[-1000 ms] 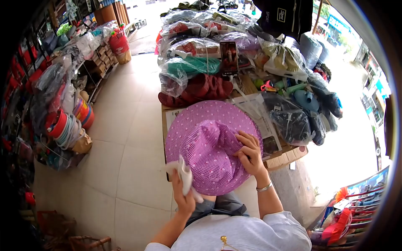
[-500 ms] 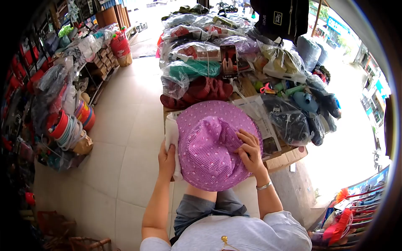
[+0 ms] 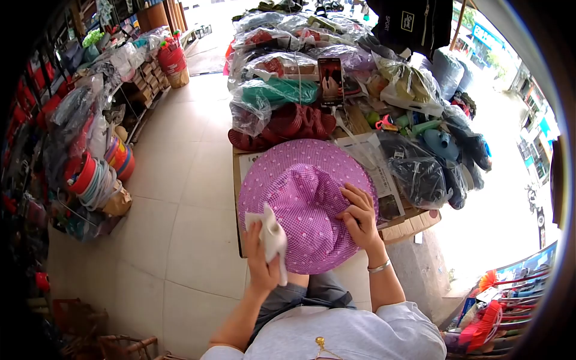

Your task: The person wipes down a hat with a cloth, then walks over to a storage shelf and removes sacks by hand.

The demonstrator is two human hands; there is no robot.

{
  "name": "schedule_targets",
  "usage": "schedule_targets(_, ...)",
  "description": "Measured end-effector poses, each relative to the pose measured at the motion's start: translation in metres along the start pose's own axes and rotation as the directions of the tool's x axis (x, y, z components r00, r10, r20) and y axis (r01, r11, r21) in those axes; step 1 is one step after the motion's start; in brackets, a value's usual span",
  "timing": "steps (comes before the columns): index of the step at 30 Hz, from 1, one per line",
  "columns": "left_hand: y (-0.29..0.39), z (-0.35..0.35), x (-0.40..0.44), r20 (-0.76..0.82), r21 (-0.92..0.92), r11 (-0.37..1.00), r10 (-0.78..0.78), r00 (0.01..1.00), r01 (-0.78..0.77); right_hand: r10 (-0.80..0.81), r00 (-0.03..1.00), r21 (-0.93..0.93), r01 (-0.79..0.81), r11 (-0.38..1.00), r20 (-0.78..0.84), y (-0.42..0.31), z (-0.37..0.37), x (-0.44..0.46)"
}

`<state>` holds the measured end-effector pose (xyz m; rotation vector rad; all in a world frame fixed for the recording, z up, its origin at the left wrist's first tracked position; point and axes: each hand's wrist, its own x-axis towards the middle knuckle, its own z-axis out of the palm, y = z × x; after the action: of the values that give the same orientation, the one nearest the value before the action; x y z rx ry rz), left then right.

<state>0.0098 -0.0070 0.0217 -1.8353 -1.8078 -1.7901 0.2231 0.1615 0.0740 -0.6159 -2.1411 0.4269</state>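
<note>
- Left hand [image 3: 262, 264] is gripping a white cloth [image 3: 274, 237], bunched against the near-left brim of a purple hat [image 3: 306, 234];
- Right hand [image 3: 361, 219] is curling its fingers onto the hat, holding it beside the crown;
- Hat is sitting crown up, between the grey shorts [image 3: 330, 290] and the surface [image 3: 357, 122]; support beneath is not showing;
- Step, by judgement: wiping the brim; next move is calling for flat cloth contact and a steady right hand;
- Beyond, dark red footwear [image 3: 306, 123] and an upright phone [image 3: 331, 82] are standing before bagged goods [image 3: 273, 69].

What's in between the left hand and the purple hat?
A white cloth: the left hand has it bunched in its fingers, and it overlaps the edge of the purple hat in the head view.
</note>
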Motion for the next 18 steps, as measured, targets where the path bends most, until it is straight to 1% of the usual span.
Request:
schedule_targets(1, -0.006, -0.001, 0.013, -0.011, 0.004, 0.998, -0.068, 0.998, 0.068, -0.003, 1.000, -0.001, 0.003, 1.000, -0.004, 0.000, 0.000, 0.000)
schedule_targets(2, -0.017, -0.002, 0.024, -0.013, 0.004, 0.998, -0.063, 0.998, 0.063, 0.009, 1.000, -0.015, -0.009, 1.000, 0.005, 0.000, 0.000, -0.001)
schedule_targets(4, -0.042, -0.004, 0.046, 0.030, -0.098, 0.938, -0.330, 0.943, 0.332, 0.014, 1.000, -0.030, -0.013, 0.999, 0.010, 0.000, 0.000, -0.001)
schedule_targets(5, -0.052, -0.007, 0.058, 0.025, -0.098, 0.940, -0.327, 0.945, 0.327, 0.016, 1.000, -0.019, -0.016, 1.000, 0.006, -0.001, 0.000, 0.000)
schedule_targets(6, -0.061, -0.011, 0.070, 0.094, -0.215, 0.839, -0.491, 0.866, 0.499, 0.018, 1.000, -0.008, -0.018, 1.000, 0.002, -0.002, 0.000, 0.000)
schedule_targets(7, -0.065, -0.013, 0.075, 0.183, -0.313, 0.693, -0.627, 0.757, 0.649, 0.011, 1.000, -0.007, -0.011, 1.000, 0.001, -0.002, 0.001, 0.000)
schedule_targets(8, -0.065, -0.014, 0.075, 0.179, -0.314, 0.696, -0.625, 0.760, 0.646, 0.013, 1.000, -0.009, -0.013, 1.000, 0.001, -0.001, 0.001, -0.001)
schedule_targets(10, -0.063, -0.012, 0.072, 0.110, -0.281, 0.700, -0.656, 0.747, 0.656, 0.013, 1.000, -0.015, -0.013, 1.000, -0.002, 0.000, 0.000, 0.001)
schedule_targets(11, -0.059, -0.010, 0.065, 0.112, -0.282, 0.699, -0.656, 0.746, 0.657, 0.010, 1.000, -0.012, -0.010, 1.000, 0.000, 0.000, -0.001, 0.000)
schedule_targets(13, -0.042, -0.006, 0.040, -0.009, -0.257, 0.816, -0.537, 0.843, 0.517, 0.017, 1.000, -0.003, -0.017, 1.000, 0.012, 0.000, -0.001, -0.002)
schedule_targets(15, -0.017, -0.004, 0.013, -0.022, -0.191, 0.879, -0.449, 0.894, 0.437, 0.008, 1.000, 0.009, -0.008, 1.000, 0.009, -0.001, -0.001, -0.001)
schedule_targets(16, -0.004, -0.003, -0.002, -0.019, -0.188, 0.877, -0.453, 0.891, 0.442, 0.014, 1.000, 0.012, -0.014, 1.000, 0.013, 0.000, -0.001, -0.001)
schedule_targets(17, 0.009, 0.000, -0.017, -0.024, -0.109, 0.953, -0.285, 0.958, 0.281, 0.009, 1.000, 0.012, -0.009, 1.000, 0.008, 0.000, -0.001, -0.001)
schedule_targets(18, 0.017, 0.002, -0.024, -0.014, -0.033, 0.994, -0.107, 0.994, 0.106, 0.004, 1.000, 0.011, -0.004, 1.000, 0.003, 0.000, -0.001, -0.001)
